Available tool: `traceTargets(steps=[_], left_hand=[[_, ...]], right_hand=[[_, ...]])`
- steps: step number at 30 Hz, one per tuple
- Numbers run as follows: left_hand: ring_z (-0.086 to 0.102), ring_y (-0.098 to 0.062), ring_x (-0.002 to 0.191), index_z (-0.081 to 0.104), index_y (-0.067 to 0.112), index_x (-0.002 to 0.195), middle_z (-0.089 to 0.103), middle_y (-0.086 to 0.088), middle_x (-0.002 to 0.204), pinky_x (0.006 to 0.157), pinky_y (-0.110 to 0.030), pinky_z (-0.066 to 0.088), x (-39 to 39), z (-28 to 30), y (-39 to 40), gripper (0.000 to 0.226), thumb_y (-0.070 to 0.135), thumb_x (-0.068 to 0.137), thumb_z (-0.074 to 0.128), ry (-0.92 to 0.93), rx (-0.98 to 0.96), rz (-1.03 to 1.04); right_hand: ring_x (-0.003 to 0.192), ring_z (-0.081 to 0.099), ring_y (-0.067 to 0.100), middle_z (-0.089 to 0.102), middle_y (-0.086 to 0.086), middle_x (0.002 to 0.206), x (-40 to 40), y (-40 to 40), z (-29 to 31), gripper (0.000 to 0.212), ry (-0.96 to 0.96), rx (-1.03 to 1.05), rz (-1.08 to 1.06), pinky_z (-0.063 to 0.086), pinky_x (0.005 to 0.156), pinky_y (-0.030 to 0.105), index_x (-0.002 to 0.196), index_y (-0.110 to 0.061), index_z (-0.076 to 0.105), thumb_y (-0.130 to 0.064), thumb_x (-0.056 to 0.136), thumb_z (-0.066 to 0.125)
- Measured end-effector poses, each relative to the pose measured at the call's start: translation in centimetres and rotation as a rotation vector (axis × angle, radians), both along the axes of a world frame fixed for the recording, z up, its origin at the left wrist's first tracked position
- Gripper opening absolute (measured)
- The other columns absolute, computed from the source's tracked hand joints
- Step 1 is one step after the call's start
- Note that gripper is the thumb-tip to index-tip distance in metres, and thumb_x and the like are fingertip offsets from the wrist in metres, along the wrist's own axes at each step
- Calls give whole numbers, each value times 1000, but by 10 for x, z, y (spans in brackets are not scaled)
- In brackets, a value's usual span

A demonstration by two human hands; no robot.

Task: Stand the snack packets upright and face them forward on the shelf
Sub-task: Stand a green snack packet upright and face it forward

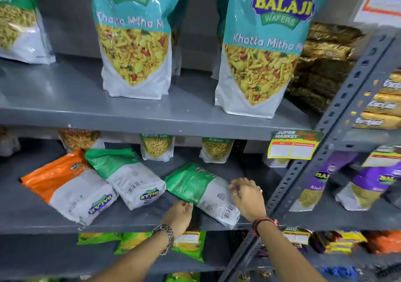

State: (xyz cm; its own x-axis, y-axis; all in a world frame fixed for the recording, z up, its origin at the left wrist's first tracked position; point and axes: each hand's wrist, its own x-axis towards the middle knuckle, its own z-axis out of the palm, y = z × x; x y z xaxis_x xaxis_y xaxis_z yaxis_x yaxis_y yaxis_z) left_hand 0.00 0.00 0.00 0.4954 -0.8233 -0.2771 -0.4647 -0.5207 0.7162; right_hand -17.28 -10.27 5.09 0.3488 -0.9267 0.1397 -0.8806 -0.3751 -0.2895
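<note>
Green packet [201,191] lay flat, back up, at 5 o'clock on middle shelf [138,223], overhanging the front edge. Left hand [180,213] pinched its near edge; right hand [247,197] pressed flat on top. Risk: slick film slipping, packet dropping off; neighbouring green-white packet [128,177] nudged.

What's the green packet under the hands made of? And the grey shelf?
The green packet looks like thin plastic film, slightly glossy: it crinkles and catches the light. The shelf looks like painted metal, matt grey, judging by its thin folded edge and the hole-punched upright beside it.
</note>
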Motion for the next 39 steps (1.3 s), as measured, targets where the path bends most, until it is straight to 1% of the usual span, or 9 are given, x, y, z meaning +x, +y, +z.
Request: traceTargets(steps=[6,9,12,16,20,23,26,35,39], left_hand=[[63,-23,69,49,2,115,64,-12,94,63,-32,53,-12,-33,-40,37,32,94,45,735,86,164],[62,-25,55,52,3,94,62,-11,73,53,-33,54,-13,-44,-60,34,37,91,50,873,49,328],[65,-22,39,51,9,80,66,-11,60,41,-30,54,-12,-54,-68,32,39,89,53,873,-27,479],[65,-19,37,49,3,105,66,-19,93,37,-28,54,-11,-55,-65,31,31,91,52,839,-118,521],[69,-16,53,50,-2,121,60,-20,121,48,-29,59,-6,-45,-56,42,29,92,50,851,-255,471],[72,-13,62,49,7,128,56,-19,130,52,-25,59,1,-28,-50,47,34,90,53,826,-359,438],[71,-19,74,48,8,129,57,-14,129,62,-30,60,9,-1,-51,49,35,88,55,795,-435,439],[60,-20,102,64,28,84,64,3,102,77,-27,51,24,38,-66,17,30,92,49,622,-568,341],[50,-20,118,52,11,128,54,-1,120,96,-34,44,19,19,-63,47,40,93,41,540,-434,289]], right_hand=[[117,57,25,60,13,129,19,-64,-26,30,-25,437,48,40,95,26,117,-14,58,-17,93,40],[123,51,25,54,11,136,34,-92,-37,31,-66,528,20,36,100,27,114,-17,58,-30,94,39],[127,47,28,46,17,144,48,-114,-45,48,-128,678,-44,34,103,33,129,-6,52,-36,97,32],[112,55,24,59,13,124,49,-128,-55,29,-305,784,-79,40,90,31,109,-5,65,-22,93,49],[122,53,27,60,16,129,39,-124,-53,33,-511,762,-187,40,100,33,116,2,63,-12,86,60],[105,57,22,67,15,101,29,-118,-47,9,-770,858,-244,45,90,35,88,-8,71,-12,83,65],[92,57,19,66,10,95,26,-112,-32,16,-963,810,-231,47,81,33,97,-5,70,-9,84,64],[100,53,23,62,15,105,32,-90,-31,17,-1194,660,-136,43,95,39,93,-4,64,1,92,48],[98,51,21,59,12,105,27,-80,-54,22,-1198,615,-191,44,86,30,109,10,59,0,92,48]])
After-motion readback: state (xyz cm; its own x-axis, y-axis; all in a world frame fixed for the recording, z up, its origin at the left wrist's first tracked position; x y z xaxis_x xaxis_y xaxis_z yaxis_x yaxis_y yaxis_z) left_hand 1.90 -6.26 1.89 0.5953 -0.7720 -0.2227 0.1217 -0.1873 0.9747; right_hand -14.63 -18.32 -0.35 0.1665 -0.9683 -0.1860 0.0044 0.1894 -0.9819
